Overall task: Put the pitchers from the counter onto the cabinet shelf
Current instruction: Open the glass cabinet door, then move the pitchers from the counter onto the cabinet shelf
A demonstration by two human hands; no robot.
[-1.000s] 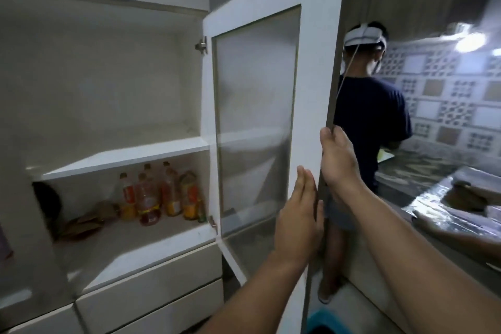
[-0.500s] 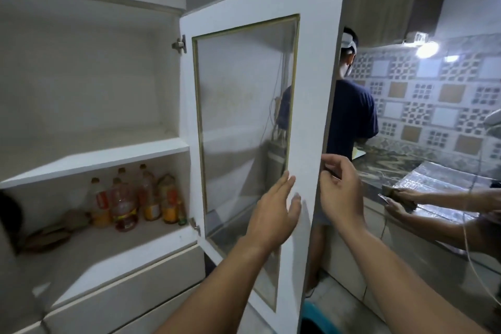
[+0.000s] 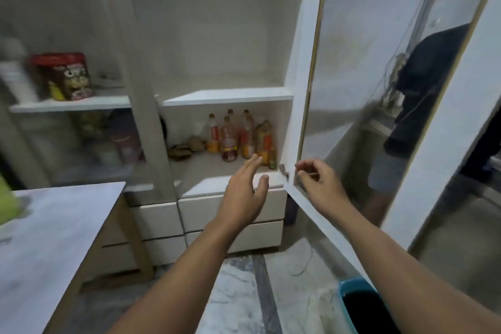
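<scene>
The white cabinet stands open, and its middle shelf (image 3: 227, 96) is bare above and below a tall empty compartment. My left hand (image 3: 245, 192) hovers with fingers spread in front of the lower compartment, holding nothing. My right hand (image 3: 317, 184) has loosely curled fingers at the lower hinge corner of the glass door (image 3: 444, 144) and grips nothing. A lime green object (image 3: 6, 198), cut off at the left edge, sits on the pale counter (image 3: 54, 225); I cannot tell whether it is a pitcher.
Several oil bottles (image 3: 238, 138) and a brown bundle (image 3: 184, 148) fill the lower compartment. A red jar (image 3: 65, 76) stands on the left shelf. Drawers (image 3: 230, 209) lie below. A person (image 3: 433, 89) shows through the glass. A blue bin (image 3: 360, 306) stands on the floor.
The door has swung wide to the right. Both hands came off its edge and dropped lower. My view turned left and down, bringing the counter and left shelves in.
</scene>
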